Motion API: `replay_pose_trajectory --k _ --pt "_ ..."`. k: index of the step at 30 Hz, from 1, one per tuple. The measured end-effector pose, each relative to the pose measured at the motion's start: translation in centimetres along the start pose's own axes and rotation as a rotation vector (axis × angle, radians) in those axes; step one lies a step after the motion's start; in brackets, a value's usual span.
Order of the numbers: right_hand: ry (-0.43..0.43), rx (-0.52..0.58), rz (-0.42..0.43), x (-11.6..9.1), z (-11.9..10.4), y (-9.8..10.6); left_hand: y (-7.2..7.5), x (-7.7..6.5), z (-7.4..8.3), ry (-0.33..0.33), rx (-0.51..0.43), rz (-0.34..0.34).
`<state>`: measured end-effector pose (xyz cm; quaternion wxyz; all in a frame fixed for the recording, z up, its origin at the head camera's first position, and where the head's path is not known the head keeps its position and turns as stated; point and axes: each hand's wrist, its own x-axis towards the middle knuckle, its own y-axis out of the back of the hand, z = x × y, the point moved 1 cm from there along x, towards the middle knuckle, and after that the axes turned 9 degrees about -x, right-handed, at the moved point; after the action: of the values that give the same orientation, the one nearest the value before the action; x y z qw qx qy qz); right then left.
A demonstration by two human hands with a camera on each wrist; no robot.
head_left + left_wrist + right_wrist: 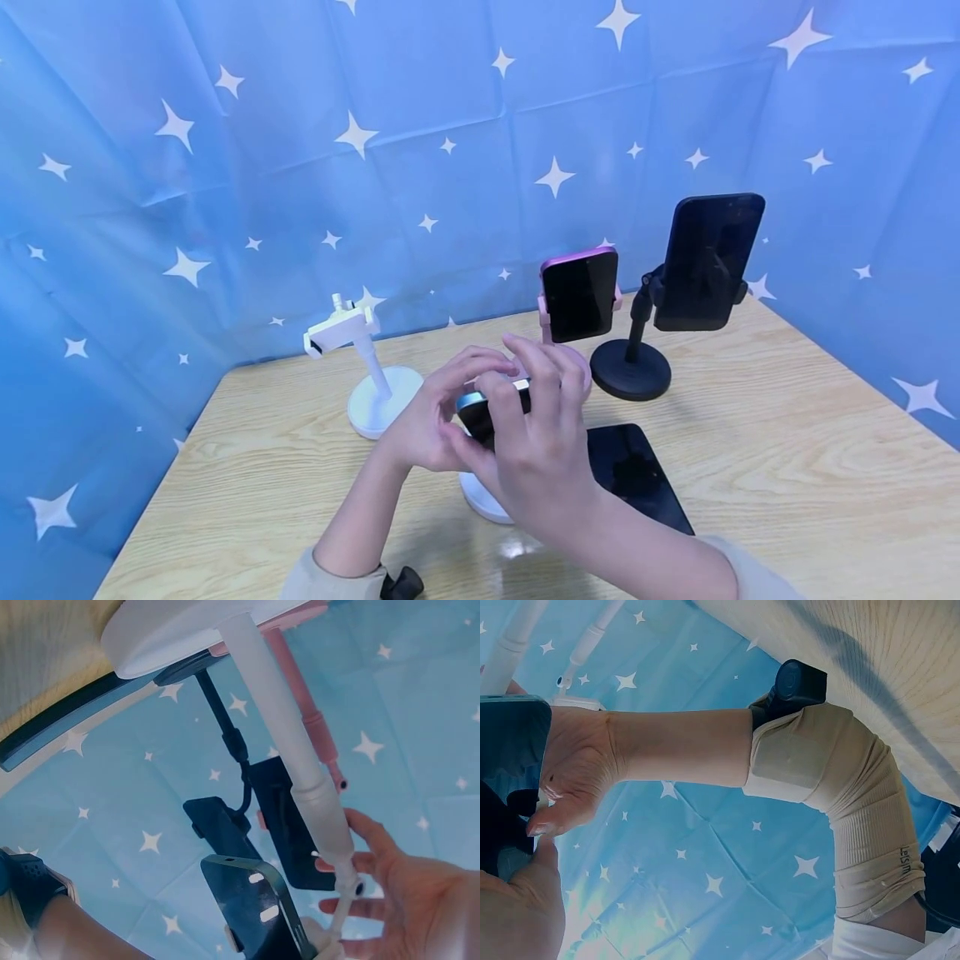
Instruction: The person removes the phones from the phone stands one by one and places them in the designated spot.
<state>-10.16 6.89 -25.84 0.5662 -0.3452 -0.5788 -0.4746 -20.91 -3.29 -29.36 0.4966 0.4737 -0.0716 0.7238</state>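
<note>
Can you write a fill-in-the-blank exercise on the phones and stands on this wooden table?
1. The pink-edged phone sits in a ____ stand.
2. The black round-based stand holds a ____ phone.
3. The white stand at the left holds ____ phone.
4. Both hands hold a blue-edged phone above a ____ round base.

Missing words: pink; black; no; white
</note>
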Motion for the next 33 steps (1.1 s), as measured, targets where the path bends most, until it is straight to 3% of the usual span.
replay_pose_trajectory --k 7,21,33 --pt "0.016 -0.060 0.002 0.10 -0.04 -0.20 0.22 -0.13 -0.26 0.024 0.010 0.012" --pt "0.005 -0.075 -0.018 0.13 -0.08 -0.35 0.61 -0.01 -0.55 0.029 0.020 -0.007" --pt "0.016 -0.088 -0.037 0.43 -0.02 -0.38 0.81 0.34 -0.28 0.032 0.117 -0.030"
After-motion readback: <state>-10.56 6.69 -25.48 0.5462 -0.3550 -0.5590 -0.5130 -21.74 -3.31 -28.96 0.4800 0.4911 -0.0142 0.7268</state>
